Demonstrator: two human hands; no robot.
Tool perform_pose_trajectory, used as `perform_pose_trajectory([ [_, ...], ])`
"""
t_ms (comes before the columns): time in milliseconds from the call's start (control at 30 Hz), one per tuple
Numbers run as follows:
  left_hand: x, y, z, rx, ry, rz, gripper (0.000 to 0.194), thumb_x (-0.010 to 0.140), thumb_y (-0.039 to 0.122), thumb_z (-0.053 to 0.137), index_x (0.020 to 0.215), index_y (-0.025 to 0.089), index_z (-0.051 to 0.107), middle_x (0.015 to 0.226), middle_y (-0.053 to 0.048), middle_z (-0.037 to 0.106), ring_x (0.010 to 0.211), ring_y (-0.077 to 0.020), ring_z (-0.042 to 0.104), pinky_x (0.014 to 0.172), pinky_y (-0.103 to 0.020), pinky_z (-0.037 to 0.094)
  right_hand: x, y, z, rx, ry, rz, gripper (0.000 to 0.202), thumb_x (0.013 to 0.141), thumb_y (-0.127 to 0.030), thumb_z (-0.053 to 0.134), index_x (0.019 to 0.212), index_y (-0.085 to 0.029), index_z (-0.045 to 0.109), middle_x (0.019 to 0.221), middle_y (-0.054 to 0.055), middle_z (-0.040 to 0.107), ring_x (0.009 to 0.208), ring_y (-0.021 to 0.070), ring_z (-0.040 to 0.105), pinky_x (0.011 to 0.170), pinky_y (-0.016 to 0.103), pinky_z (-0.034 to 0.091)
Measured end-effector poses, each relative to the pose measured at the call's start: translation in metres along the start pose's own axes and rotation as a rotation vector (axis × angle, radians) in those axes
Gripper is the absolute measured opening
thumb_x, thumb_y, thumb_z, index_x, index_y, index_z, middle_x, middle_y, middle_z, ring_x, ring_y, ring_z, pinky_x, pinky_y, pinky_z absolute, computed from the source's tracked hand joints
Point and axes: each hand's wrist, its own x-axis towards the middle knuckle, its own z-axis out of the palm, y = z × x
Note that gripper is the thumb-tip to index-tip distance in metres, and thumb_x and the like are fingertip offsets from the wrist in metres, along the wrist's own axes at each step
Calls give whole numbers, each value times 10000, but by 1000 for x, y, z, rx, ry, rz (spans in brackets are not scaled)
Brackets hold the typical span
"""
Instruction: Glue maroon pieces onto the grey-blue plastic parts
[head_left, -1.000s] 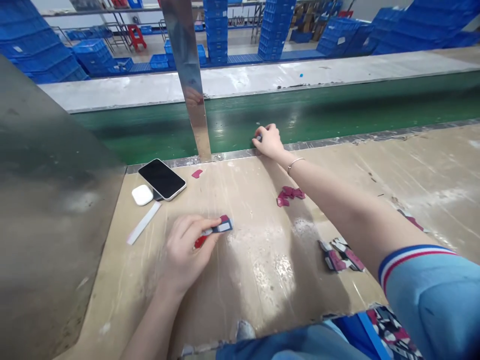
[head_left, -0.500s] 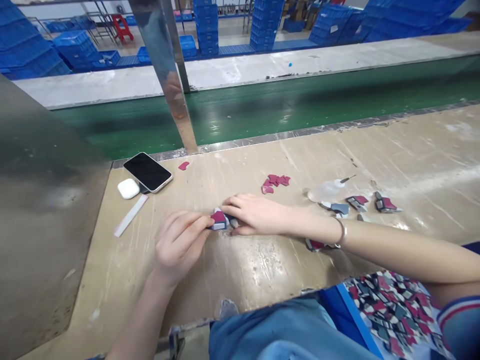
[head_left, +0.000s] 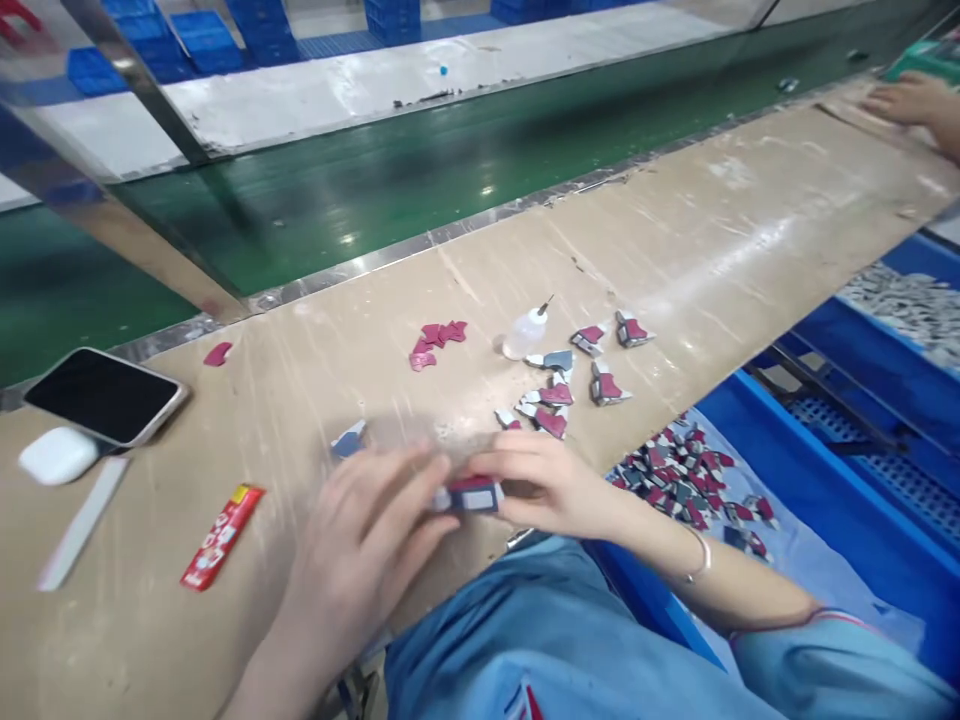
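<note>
A small maroon, dark-blue and light-grey block-like piece (head_left: 478, 497) is held between my two hands, low over the near edge of the worktable. My left hand (head_left: 364, 525) is blurred; its thumb and fingers close around the piece's left end. With bent fingers, my right hand (head_left: 551, 482) grips the other end. A blue-and-white piece (head_left: 349, 438) lies just beyond my left fingers, partly covered. Past my right hand are several maroon-and-grey pieces (head_left: 553, 395) and a clear squeeze bottle (head_left: 525, 333) with a thin dark tip. Flat maroon pieces (head_left: 437, 340) lie in a small cluster.
On the left are a phone (head_left: 105, 395), a white earphone case (head_left: 60, 455), a pale strip (head_left: 82, 525) and a red packet (head_left: 223, 538). A blue crate (head_left: 795, 500) of pieces sits below the table edge. Another person's hand (head_left: 911, 100) is at far right. A green belt (head_left: 420, 165) runs behind.
The view has swung right and down. Both hands have drawn nearer my body with the piece between them. The red packet and the blue-and-white piece by my left hand now show.
</note>
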Motion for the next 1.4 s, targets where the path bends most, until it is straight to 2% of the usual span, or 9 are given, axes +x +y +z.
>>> perform_pose_trajectory([
  [200,-12,-34,18,415,-203,-219,807,1084,719,387,1562,84,530,1379,-315,722,1034,-484,746,833,-561,572,-78,22,-60,-624,489,386,379,1028,-272,656,1372,-398,754,849,64,721,667,264,660,626,421,563],
  [300,-21,-47,22,426,-279,-239,745,1107,693,301,1504,128,579,1246,-252,784,931,-428,753,776,-506,561,-97,37,-78,-720,434,575,497,995,-280,586,1473,-364,696,987,121,715,816,323,710,736,497,604],
  [400,-23,-43,22,344,-315,-253,670,1127,651,302,1451,156,617,1197,-207,794,947,-387,768,785,-473,584,-94,44,-78,-718,450,647,664,954,-251,532,1613,-330,543,1168,170,694,963,356,701,877,567,596],
  [533,-23,-22,19,82,-419,-228,551,1137,598,402,1479,213,596,1286,-133,789,1090,-313,794,870,-407,638,-61,33,-56,-477,793,587,527,982,-428,546,1497,-330,594,1096,166,676,919,352,657,822,557,567],
  [700,-30,-3,22,-74,-437,-303,536,1074,470,645,1553,250,552,1344,-107,769,1176,-286,786,951,-387,661,2,20,-39,490,275,634,772,1058,-742,130,1401,-286,650,999,97,674,636,206,417,570,376,433],
  [800,-40,1,20,-70,-426,-374,583,1011,430,750,1550,276,591,1259,-94,765,1041,-268,804,855,-359,672,30,30,-37,448,114,622,861,1092,-688,-12,1472,-233,612,1055,96,656,654,183,312,578,331,351],
  [933,-55,4,8,14,-486,-273,657,997,435,771,1608,312,565,1249,-110,772,1004,-289,803,853,-394,682,43,51,-34,344,134,585,940,1096,-554,-172,1329,-183,660,966,55,537,660,178,244,598,309,296],
  [1100,-69,2,-2,89,-467,-131,348,1093,382,616,1399,257,728,1299,-145,784,1052,-297,815,871,-384,695,49,65,-35,714,292,584,560,1118,-643,291,879,-247,607,764,-56,256,658,184,82,535,280,252],
  [1400,-65,-3,8,-186,-243,-240,233,1036,172,633,1214,290,725,1312,-97,742,994,-205,824,837,-277,694,51,13,5,1613,297,781,337,1067,-512,594,895,-222,574,674,-89,327,564,119,174,464,173,301],
])
